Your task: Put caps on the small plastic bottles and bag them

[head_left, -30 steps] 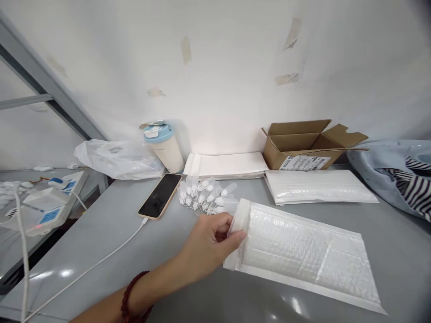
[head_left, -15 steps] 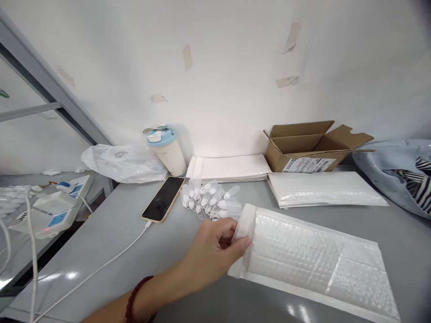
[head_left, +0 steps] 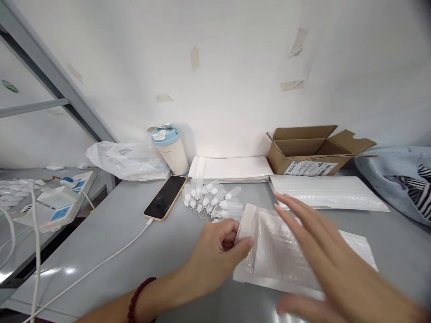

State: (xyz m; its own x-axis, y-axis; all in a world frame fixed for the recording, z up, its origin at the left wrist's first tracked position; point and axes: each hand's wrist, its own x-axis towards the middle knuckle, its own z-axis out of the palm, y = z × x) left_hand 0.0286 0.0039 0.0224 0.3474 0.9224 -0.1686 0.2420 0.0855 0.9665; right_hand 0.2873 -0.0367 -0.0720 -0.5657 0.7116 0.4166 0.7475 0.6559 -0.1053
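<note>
My left hand (head_left: 218, 255), with a dark red bracelet at its wrist, pinches the flap end of a white bubble mailer (head_left: 276, 255) between thumb and fingers. The mailer lies toward the right, its mouth end nearest that hand. Over its right part is my right hand (head_left: 326, 264), fingers stretched out and thumb apart, slightly blurred; whether it touches the mailer I cannot tell. It hides much of the mailer's right side. Just behind my left hand lies a heap of small white translucent dropper bottles (head_left: 212, 199).
Along the wall stand a plastic bag (head_left: 128, 161), a blue-lidded cup (head_left: 171, 150), a stack of white mailers (head_left: 232, 168) and an open cardboard box (head_left: 310, 168). More bubble mailers (head_left: 323, 190) lie before the box. A charging phone (head_left: 164, 197) and power strips (head_left: 63, 206) are left; blue cloth (head_left: 380, 166) is right.
My right hand has come in from the right over the mailer. My left hand still pinches the flap end. The view has shifted slightly.
</note>
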